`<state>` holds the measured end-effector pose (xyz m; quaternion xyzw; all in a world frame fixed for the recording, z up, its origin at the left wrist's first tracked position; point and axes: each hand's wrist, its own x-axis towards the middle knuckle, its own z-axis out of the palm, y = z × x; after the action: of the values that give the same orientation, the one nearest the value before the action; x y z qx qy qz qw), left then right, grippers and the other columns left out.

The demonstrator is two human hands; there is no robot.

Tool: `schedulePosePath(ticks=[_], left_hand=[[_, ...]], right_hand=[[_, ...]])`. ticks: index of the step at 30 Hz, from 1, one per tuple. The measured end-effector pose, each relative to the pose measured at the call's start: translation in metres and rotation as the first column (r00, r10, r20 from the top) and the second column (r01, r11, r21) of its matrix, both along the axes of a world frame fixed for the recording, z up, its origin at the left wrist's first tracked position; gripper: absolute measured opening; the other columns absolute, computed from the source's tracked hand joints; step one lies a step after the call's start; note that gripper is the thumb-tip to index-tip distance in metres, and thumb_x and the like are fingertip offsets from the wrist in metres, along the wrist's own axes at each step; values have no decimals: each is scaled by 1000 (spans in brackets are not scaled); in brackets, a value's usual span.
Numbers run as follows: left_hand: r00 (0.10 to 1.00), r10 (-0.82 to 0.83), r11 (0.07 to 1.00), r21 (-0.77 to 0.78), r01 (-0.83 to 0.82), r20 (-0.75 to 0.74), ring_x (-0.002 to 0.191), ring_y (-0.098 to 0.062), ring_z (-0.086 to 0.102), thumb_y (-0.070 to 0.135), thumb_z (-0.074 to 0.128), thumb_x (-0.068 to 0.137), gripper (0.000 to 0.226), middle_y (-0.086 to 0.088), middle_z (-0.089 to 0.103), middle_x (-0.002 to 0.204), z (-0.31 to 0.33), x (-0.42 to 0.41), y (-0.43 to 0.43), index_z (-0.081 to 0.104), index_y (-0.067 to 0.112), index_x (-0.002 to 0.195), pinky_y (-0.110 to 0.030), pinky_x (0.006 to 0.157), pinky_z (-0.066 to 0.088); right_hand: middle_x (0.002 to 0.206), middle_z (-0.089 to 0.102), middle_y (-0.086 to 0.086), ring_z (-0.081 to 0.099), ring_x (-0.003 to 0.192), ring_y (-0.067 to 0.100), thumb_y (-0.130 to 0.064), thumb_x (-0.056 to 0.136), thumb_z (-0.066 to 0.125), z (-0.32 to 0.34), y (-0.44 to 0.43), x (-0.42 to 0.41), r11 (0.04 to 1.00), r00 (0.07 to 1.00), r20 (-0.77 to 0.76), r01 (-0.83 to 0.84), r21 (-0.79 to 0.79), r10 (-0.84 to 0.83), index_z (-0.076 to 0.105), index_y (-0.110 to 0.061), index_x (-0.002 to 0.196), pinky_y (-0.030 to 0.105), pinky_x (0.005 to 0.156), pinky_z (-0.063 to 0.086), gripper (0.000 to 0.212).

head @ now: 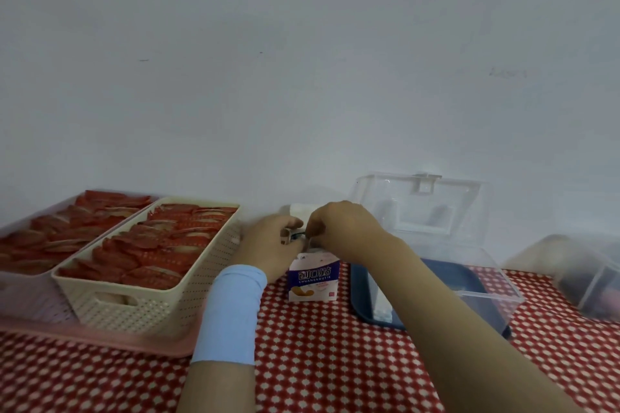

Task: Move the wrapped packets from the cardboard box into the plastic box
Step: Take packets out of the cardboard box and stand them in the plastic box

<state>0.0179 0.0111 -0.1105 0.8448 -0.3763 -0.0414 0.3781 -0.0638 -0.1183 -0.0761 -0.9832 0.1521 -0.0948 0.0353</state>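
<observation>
head view: the cardboard box (313, 278) stands upright on the red checked cloth (318, 362), long axis vertical, mouth upward. both of your hands meet at that mouth. your left hand (271, 241) is on its left side and your right hand (345, 231) on its right, and both have their fingers curled in tight. blur and your own knuckles hide whether they pinch a flap, a packet or nothing, so i cannot tell. no wrapped packets show; judge them to be down inside the box.

the plastic box (486, 295) sits just to the right on a dark blue tray (365, 298), its lid (419, 204) tipped back, its top open. your right hand is the nearer one, so lift straight up, then carry rightward over the near rim. the cream basket (151, 295) crowds the left, and the wall closes the back. the open room is to the right and toward you.
</observation>
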Motion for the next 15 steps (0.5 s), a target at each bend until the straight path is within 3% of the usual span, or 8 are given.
schedulePosePath(ticks=[4,6,8,12,15], left_hand=[[1000,16,999,-31,-15,22,115,-11,58,20,55,98,31,6,62,131,-1,3,-1,62,26,128,-28,101,43],[998,27,998,-62,-23,52,116,-9,56,19,53,99,29,7,60,132,-1,2,-1,64,27,124,-24,98,40],[998,8,997,-78,-3,62,112,-6,55,20,52,99,29,11,59,127,1,0,-1,64,28,124,-20,92,38],[998,-19,996,-84,23,52,89,-1,61,36,58,95,13,22,68,96,2,-4,-6,70,36,102,-16,70,42],[999,44,951,-305,-45,-11,71,-1,64,34,61,95,18,11,72,75,-2,-1,-9,71,28,81,-25,70,53]], right_hand=[[105,71,-11,62,99,14,-32,95,60,-7,-3,3,998,1000,24,9,-65,-8,73,-32,101,34,99,39,14],[104,70,-11,62,98,14,-27,96,58,-11,-4,2,1000,997,78,9,-18,-8,72,-31,100,35,100,40,14],[98,71,-9,64,92,14,-23,97,56,-12,-6,0,997,983,182,-6,81,-9,70,-28,99,32,91,47,14],[88,69,-9,63,81,9,-17,97,60,-8,-8,-4,973,904,426,-116,200,20,67,-24,95,27,75,54,10],[86,67,-14,62,81,1,-22,96,64,-6,-2,-4,909,837,547,-207,361,-26,67,-27,105,17,75,51,11]])
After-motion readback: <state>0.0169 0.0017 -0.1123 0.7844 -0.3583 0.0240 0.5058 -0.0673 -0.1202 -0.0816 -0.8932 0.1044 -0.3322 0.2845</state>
